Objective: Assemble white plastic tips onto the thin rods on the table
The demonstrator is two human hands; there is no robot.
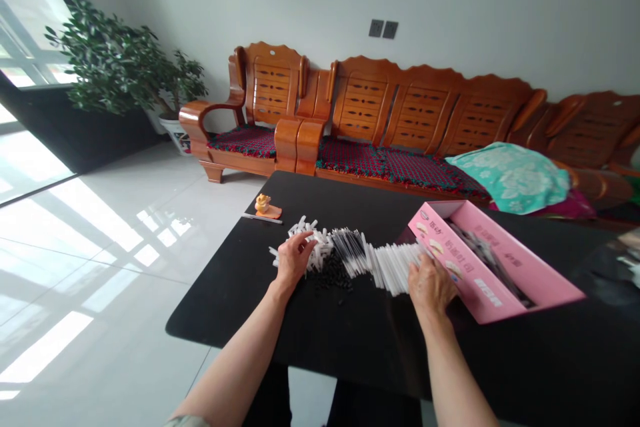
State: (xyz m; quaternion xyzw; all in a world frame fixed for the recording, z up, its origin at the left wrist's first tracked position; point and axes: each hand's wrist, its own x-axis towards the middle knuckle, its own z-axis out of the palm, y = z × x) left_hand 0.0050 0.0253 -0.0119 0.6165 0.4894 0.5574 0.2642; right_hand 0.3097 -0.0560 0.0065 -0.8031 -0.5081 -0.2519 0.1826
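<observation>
My left hand point(294, 259) is over a pile of short white plastic pieces point(320, 255) that look like pen caps. Its fingers are bent, with a gap between thumb and fingertips. My right hand point(431, 283) has its fingers curled down at the right end of a row of white pen barrels point(393, 268). Whether a barrel is between those fingers is hidden. Thin pen refills point(350, 252) with dark parts lie side by side between the caps and the barrels. Small black pieces point(331, 275) are heaped in front of the caps.
A pink box point(480, 287) holding dark pen-like sticks stands right of my right hand. On the black table point(225, 300), a small orange figure point(263, 203) and a single pen point(263, 219) lie at the far left. Behind is a wooden sofa point(370, 107).
</observation>
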